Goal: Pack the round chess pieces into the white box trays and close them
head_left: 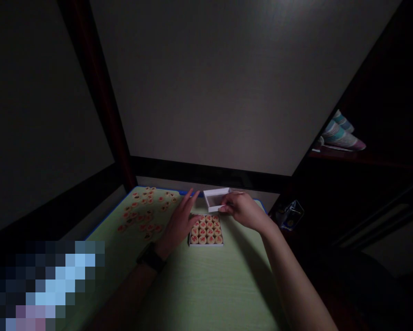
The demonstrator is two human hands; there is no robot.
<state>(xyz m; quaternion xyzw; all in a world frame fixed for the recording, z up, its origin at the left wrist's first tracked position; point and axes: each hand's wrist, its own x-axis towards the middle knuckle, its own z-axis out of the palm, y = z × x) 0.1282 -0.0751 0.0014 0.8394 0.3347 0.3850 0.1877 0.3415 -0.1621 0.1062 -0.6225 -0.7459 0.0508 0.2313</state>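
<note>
A shallow white box [206, 245] lies on the green table, filled with rows of round Chinese chess pieces [203, 232] marked in red. My left hand [180, 223], with a dark band at the wrist, is at the box's left edge; its fingers are stretched out and the thumb reaches over the upper left pieces. Just beyond the box, my right hand [240, 208] grips a white box lid [210, 201] by its right side, tilted so that its hollow inside shows. More chess pieces [144, 216] lie scattered on the table to the left of my left hand.
The green table [227, 285] has a blue edge and stands against a panelled wall [206, 92]. Right of it, a dark glossy package [289, 215] sits low down. Striped cloth [342, 133] rests on a dark shelf farther right. A blurred patch covers the lower left.
</note>
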